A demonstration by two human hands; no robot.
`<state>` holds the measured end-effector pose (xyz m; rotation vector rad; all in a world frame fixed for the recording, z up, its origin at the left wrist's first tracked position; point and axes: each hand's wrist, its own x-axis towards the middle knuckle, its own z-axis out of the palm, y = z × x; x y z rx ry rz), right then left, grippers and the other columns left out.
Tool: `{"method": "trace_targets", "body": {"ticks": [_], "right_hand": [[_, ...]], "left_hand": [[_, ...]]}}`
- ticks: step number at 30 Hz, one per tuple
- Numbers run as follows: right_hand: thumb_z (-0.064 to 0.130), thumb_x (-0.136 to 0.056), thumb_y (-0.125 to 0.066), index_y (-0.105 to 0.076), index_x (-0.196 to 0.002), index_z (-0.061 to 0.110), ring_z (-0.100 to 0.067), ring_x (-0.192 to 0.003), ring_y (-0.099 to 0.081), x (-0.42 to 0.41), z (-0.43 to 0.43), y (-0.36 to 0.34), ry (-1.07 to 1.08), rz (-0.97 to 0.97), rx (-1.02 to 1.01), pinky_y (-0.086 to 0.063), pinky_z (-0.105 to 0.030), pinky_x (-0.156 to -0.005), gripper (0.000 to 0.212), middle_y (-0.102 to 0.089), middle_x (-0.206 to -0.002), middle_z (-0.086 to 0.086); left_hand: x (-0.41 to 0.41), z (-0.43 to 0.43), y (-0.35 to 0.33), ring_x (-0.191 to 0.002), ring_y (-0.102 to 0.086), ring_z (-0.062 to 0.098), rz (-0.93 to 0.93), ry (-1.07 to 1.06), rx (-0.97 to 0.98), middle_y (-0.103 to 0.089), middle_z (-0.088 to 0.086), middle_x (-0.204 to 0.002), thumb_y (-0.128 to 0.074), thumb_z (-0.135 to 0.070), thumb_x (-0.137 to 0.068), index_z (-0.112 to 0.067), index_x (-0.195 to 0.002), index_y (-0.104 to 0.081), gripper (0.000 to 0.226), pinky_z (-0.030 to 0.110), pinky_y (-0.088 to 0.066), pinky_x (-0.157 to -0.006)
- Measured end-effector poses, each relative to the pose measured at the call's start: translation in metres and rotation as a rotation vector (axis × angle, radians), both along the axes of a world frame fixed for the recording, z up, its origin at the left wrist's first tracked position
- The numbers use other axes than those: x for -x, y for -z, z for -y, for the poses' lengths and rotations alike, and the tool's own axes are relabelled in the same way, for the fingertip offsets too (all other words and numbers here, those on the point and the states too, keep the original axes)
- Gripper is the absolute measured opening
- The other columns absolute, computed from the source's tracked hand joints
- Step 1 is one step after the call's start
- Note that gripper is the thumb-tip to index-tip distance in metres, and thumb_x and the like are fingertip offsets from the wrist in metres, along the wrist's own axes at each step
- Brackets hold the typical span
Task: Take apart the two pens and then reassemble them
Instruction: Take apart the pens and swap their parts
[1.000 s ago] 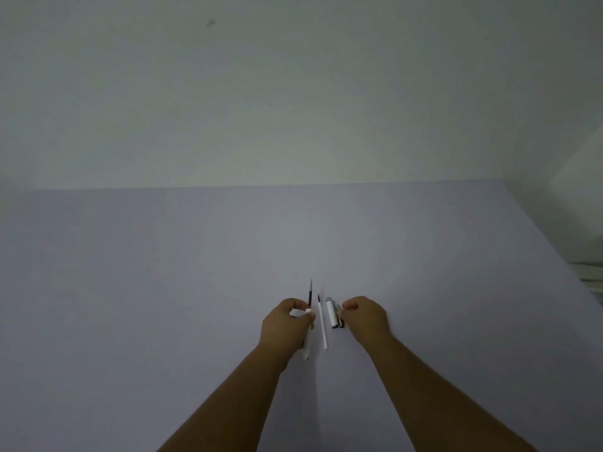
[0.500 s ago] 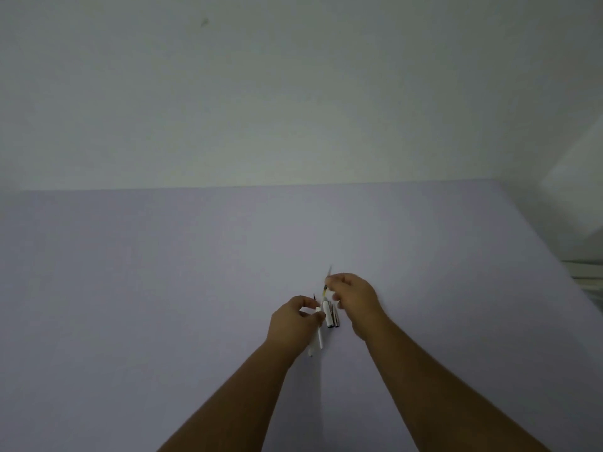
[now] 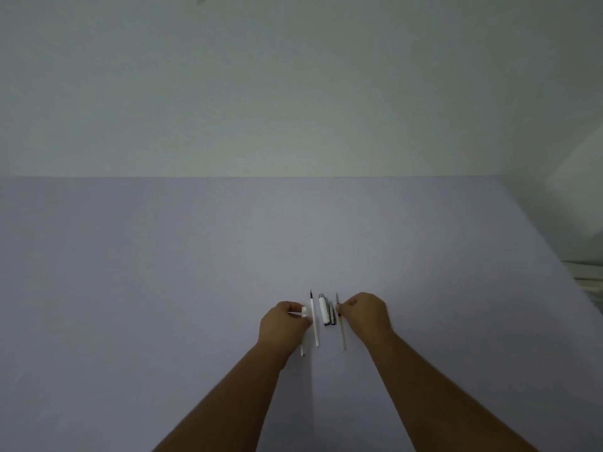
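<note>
Pen parts lie in a row on the pale lilac table (image 3: 195, 272). My left hand (image 3: 282, 324) is closed around a white pen barrel (image 3: 304, 349), whose lower end sticks out below my fist. Just right of it lies a thin white refill (image 3: 315, 324) with a dark tip. A short white cap (image 3: 324, 309) and a dark clip piece (image 3: 332, 314) lie beside it. My right hand (image 3: 367, 313) pinches a thin yellowish refill (image 3: 342, 334) that lies on or just above the table, rightmost in the row.
A plain wall (image 3: 293, 86) rises behind the table's far edge. The table's right edge (image 3: 548, 249) runs diagonally, with a pale stacked object (image 3: 587, 278) beyond it.
My right hand has carried the yellowish refill from above the parts down to the right of the cap. My left hand has shifted slightly left with the barrel.
</note>
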<state>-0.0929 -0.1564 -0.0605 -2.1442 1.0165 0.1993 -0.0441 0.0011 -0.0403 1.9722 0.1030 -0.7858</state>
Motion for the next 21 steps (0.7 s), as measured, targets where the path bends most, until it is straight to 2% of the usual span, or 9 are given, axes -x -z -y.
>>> {"method": "trace_targets", "body": {"ticks": [2,5,6,9,12,14,16,18,21], "right_hand": [[0.029,-0.083,-0.066,-0.063,-0.06,0.009,-0.007,-0.043,-0.042,0.0,-0.001,0.002,-0.002,0.01,0.012,-0.032,-0.02,-0.043,0.03,-0.046,-0.046,0.002],[0.03,-0.085,-0.064,-0.068,-0.064,0.005,-0.014,-0.05,-0.049,0.0,-0.002,0.002,-0.015,0.005,0.028,-0.038,-0.023,-0.052,0.032,-0.052,-0.054,-0.004],[0.03,-0.085,-0.063,-0.066,-0.062,0.006,-0.014,-0.05,-0.049,0.0,-0.002,0.002,-0.016,-0.001,0.027,-0.037,-0.023,-0.051,0.033,-0.052,-0.053,-0.003],[0.027,-0.086,-0.061,-0.05,-0.051,0.014,-0.012,-0.05,-0.048,0.0,-0.004,-0.001,-0.005,0.009,0.048,-0.039,-0.023,-0.051,0.039,-0.048,-0.05,0.001],[0.024,-0.086,-0.057,-0.062,-0.073,0.014,-0.022,-0.075,-0.061,-0.003,-0.014,-0.009,0.001,0.12,0.099,-0.051,-0.031,-0.069,0.018,-0.065,-0.076,-0.005],[0.027,-0.086,-0.054,-0.067,-0.083,0.013,-0.025,-0.083,-0.063,-0.01,-0.025,-0.015,-0.107,0.136,0.14,-0.051,-0.033,-0.071,0.019,-0.068,-0.088,-0.007],[0.028,-0.088,-0.05,-0.068,-0.091,0.011,-0.028,-0.09,-0.062,-0.018,-0.037,-0.017,-0.274,0.062,0.252,-0.047,-0.031,-0.07,0.025,-0.067,-0.096,-0.01],[0.023,-0.09,-0.048,-0.065,-0.102,0.008,-0.029,-0.102,-0.058,-0.024,-0.046,-0.015,-0.428,-0.027,0.407,-0.045,-0.033,-0.077,0.026,-0.063,-0.108,-0.012],[0.013,-0.091,-0.048,-0.061,-0.109,0.007,-0.03,-0.109,-0.053,-0.026,-0.053,-0.011,-0.531,-0.126,0.533,-0.045,-0.036,-0.087,0.023,-0.061,-0.115,-0.012]], "left_hand": [[-0.001,0.002,0.0,-0.088,-0.065,0.023,-0.006,0.001,0.001,-0.068,0.006,-0.093,-0.068,-0.013,-0.079,-0.015,-0.101,-0.065,0.023,0.043,-0.056,-0.087],[-0.002,0.001,0.001,-0.085,-0.065,0.022,-0.004,-0.004,-0.003,-0.068,0.004,-0.089,-0.068,-0.013,-0.078,-0.014,-0.099,-0.065,0.022,0.042,-0.056,-0.086],[-0.002,0.0,0.001,-0.084,-0.065,0.022,-0.001,-0.007,-0.006,-0.068,0.004,-0.088,-0.068,-0.012,-0.078,-0.014,-0.099,-0.065,0.021,0.042,-0.056,-0.086],[-0.004,-0.002,0.001,-0.081,-0.064,0.021,0.003,-0.016,-0.013,-0.067,0.003,-0.087,-0.069,-0.013,-0.078,-0.015,-0.097,-0.065,0.02,0.041,-0.057,-0.084],[-0.005,-0.006,0.0,-0.08,-0.064,0.02,0.023,-0.034,-0.033,-0.068,0.003,-0.086,-0.069,-0.015,-0.077,-0.016,-0.094,-0.065,0.018,0.04,-0.057,-0.083],[-0.006,-0.009,0.001,-0.079,-0.063,0.018,0.046,-0.045,-0.057,-0.067,-0.001,-0.084,-0.069,-0.017,-0.077,-0.017,-0.094,-0.064,0.017,0.037,-0.057,-0.08],[-0.007,-0.012,0.001,-0.079,-0.062,0.016,0.067,-0.048,-0.086,-0.065,-0.003,-0.084,-0.069,-0.02,-0.079,-0.019,-0.093,-0.061,0.017,0.033,-0.056,-0.079],[-0.008,-0.015,0.001,-0.082,-0.063,0.018,0.074,-0.055,-0.098,-0.067,0.0,-0.089,-0.069,-0.021,-0.079,-0.018,-0.095,-0.061,0.018,0.033,-0.056,-0.08],[-0.008,-0.019,0.001,-0.086,-0.063,0.02,0.072,-0.054,-0.104,-0.067,0.003,-0.094,-0.07,-0.021,-0.079,-0.015,-0.1,-0.062,0.023,0.035,-0.056,-0.081]]}}
